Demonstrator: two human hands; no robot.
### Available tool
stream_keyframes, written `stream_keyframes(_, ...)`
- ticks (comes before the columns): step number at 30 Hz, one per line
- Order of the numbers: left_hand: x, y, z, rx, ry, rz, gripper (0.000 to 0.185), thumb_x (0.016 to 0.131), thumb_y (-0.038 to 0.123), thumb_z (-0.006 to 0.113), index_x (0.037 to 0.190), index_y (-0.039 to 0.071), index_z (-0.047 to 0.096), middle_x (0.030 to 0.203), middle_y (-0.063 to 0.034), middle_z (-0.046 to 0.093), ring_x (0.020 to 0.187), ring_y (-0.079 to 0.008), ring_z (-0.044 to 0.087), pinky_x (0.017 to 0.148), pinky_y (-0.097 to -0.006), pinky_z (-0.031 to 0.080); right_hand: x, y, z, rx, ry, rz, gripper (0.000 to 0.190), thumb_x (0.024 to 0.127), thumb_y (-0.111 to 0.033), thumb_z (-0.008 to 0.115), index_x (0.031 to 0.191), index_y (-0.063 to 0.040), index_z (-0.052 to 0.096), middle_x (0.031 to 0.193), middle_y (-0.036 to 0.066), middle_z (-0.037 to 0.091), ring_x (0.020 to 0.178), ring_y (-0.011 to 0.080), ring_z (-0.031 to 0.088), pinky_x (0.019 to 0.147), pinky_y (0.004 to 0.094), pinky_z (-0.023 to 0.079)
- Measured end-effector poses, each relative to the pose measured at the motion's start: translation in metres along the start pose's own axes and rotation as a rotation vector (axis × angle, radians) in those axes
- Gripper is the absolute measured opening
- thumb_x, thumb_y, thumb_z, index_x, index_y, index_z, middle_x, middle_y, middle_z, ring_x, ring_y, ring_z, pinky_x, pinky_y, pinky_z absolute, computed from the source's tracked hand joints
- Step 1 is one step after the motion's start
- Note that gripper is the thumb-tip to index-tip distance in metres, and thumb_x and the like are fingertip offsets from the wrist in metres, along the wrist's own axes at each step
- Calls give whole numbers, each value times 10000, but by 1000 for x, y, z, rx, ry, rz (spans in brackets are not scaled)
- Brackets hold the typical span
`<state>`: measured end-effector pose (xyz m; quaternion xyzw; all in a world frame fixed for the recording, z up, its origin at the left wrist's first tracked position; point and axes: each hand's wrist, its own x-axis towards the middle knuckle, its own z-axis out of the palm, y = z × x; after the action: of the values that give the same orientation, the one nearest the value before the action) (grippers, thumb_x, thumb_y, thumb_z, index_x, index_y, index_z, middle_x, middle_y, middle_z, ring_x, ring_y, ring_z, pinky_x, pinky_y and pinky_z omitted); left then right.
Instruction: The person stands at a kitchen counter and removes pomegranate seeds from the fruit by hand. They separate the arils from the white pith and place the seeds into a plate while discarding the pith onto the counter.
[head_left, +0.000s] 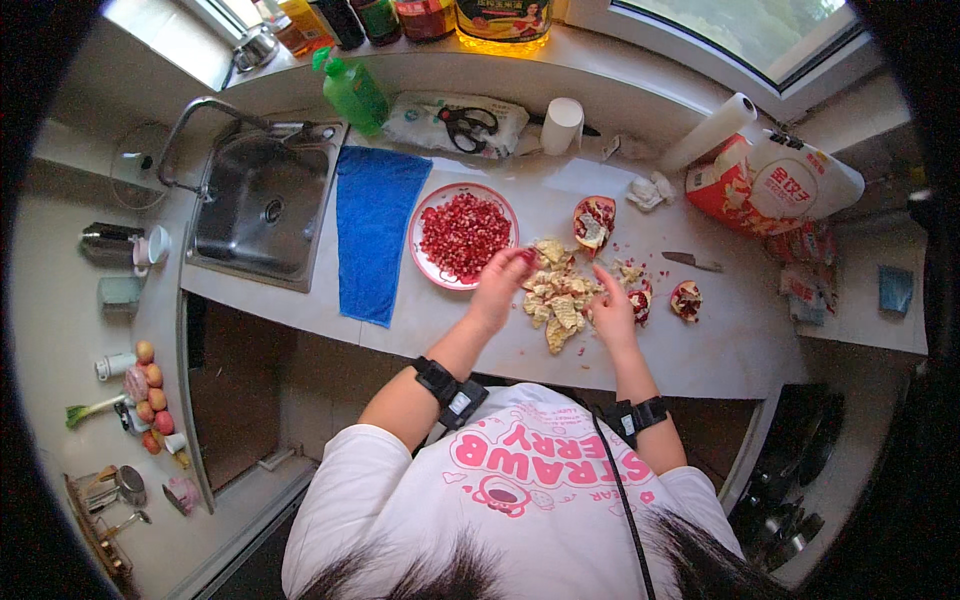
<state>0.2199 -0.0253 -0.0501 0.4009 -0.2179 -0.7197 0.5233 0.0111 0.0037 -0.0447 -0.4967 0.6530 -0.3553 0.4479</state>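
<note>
My left hand (498, 288) is above the right rim of a red-rimmed plate (416, 259), its fingertips closed on a small red piece of pomegranate (529, 258). Loose pomegranate seeds (463, 234) cover most of the plate. My right hand (615, 315) hovers over the right side of a heap of pale torn pomegranate peel (564, 306), with its index finger stretched out and nothing visible in its grip. Close beside that hand lies a pomegranate chunk (640, 303), partly hidden. A larger pomegranate piece (595, 223) sits behind the heap, and another chunk (685, 301) lies further right.
A small knife (691, 261) and crumpled tissue (649, 191) lie to the right. Left of the plate are a blue cloth (381, 232) and a steel sink (262, 217). Along the back stand a green pump bottle (355, 94), scissors (467, 129) on a packet and a white cup (562, 126).
</note>
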Motion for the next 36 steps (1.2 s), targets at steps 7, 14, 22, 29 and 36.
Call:
stream_keyframes(7, -21, -14, 32, 256, -234, -49, 237, 929, 147, 512, 1142, 43, 504, 1064, -49, 580, 972, -124, 554, 804, -270, 461, -5, -20, -15, 425, -124, 181, 345, 897, -56, 505, 1241, -57, 522, 955, 34, 625, 721, 68, 555, 651, 212, 466)
stream_keyframes(14, -22, -15, 44, 340, -237, 10, 247, 907, 103, 546, 1145, 45, 514, 1072, -47, 598, 971, -112, 562, 777, -240, 466, -12, -25, -20, 208, -96, -100, 517, 832, 47, 499, 1335, -34, 409, 1223, 100, 517, 856, 97, 583, 795, 230, 461)
stream_keyframes(22, -24, -18, 56, 357, -230, 43, 243, 876, 71, 588, 1111, 25, 546, 1064, -47, 595, 967, -116, 563, 833, -248, 457, -17, -31, -27, 626, -260, 157, 317, 947, -239, 506, 1193, -40, 530, 925, 36, 603, 763, 94, 582, 647, 219, 472)
stream_keyframes(29, -26, -10, 69, 739, -263, 312, 240, 825, 21, 614, 1064, 14, 586, 1051, -65, 541, 967, -144, 553, 811, -254, 466, -17, -37, -18, 611, -175, 179, 292, 937, -261, 524, 1117, -33, 560, 895, 16, 600, 709, 70, 556, 588, 198, 459)
stream_keyframes(36, -23, -11, 69, 681, -241, 273, 246, 841, 24, 604, 1084, 4, 570, 1064, -62, 546, 968, -137, 555, 824, -253, 467, -14, -46, -23, 598, -143, 201, 244, 949, -219, 492, 1006, -12, 608, 877, 31, 639, 707, 77, 580, 610, 205, 480)
